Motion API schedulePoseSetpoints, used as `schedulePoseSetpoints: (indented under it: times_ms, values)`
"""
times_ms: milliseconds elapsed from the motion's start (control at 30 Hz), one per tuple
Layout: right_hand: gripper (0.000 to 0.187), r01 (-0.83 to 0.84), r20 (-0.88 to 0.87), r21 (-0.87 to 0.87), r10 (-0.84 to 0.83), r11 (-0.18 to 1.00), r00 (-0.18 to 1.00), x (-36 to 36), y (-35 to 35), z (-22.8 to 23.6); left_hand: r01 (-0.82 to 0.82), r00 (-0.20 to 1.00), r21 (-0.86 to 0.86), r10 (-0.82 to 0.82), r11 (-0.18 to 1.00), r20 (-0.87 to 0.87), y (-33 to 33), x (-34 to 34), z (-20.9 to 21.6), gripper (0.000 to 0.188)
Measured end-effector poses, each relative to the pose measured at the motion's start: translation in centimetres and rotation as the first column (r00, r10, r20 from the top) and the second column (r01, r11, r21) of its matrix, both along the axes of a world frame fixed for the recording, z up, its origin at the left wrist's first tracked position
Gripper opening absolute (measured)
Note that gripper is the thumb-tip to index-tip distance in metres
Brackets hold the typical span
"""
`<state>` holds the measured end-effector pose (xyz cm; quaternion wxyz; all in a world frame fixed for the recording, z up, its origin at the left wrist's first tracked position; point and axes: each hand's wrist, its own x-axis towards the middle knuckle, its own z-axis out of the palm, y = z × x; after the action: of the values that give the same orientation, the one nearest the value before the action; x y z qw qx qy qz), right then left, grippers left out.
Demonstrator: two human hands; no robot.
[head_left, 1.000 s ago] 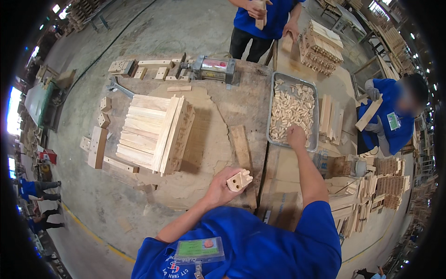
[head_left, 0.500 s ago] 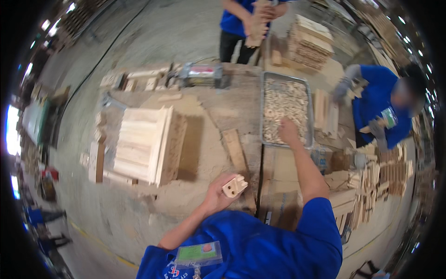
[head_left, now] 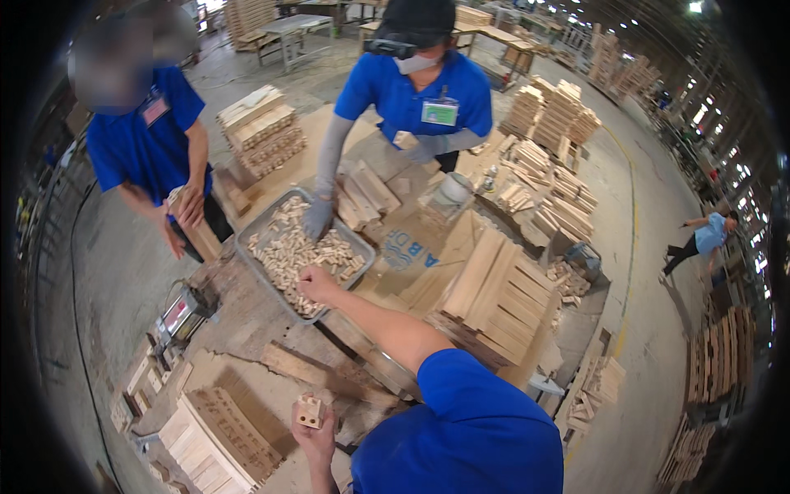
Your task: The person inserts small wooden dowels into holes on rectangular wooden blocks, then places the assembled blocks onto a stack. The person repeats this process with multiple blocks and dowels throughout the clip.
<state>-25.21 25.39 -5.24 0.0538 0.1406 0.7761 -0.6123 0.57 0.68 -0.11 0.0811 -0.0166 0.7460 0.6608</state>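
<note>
My left hand is wrapped round a pale wooden piece with drilled holes in its end, held up over the table's near side. My right arm stretches forward to a grey tray full of short wooden dowels. Down among the dowels, my right hand has its fingers closed together; whatever they pinch is too small to make out. A co-worker's gloved hand reaches into the same tray, just beyond mine.
A stack of wooden boards lies at the near left, another board stack to the right. A loose wooden bar rests between tray and left hand. A small machine sits left. Two people in blue stand across the table.
The view has swung right and up, bringing the co-workers into fuller sight. My right hand stays in the tray and my left still holds the wooden piece. A gloved hand now reaches into the tray.
</note>
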Motion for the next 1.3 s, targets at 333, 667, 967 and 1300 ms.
schedulePoseSetpoints:
  times_ms: [333,667,967,1300]
  values:
    - [0.019,-0.668,-0.312,-0.021,0.630,0.744,0.711,9.2,-3.6,15.6,0.001,0.992,-0.167,-0.022,0.986,-0.121,-1.4,1.2,-0.2,0.051]
    - [0.015,-0.713,-0.218,0.659,0.968,0.240,0.124,15.9,-7.6,23.1,-0.113,0.964,-0.161,0.069,0.980,-0.258,0.0,1.4,2.2,0.042]
    - [0.031,-0.645,0.045,0.764,0.998,-0.006,0.044,17.1,-8.8,21.6,-0.131,0.940,-0.107,0.089,0.986,-0.330,-0.1,1.3,1.5,0.047]
    - [0.012,-0.655,-0.038,0.745,0.988,0.128,0.150,18.7,-8.9,20.6,-0.174,0.933,-0.122,0.124,0.977,-0.338,0.3,1.9,0.2,0.058]
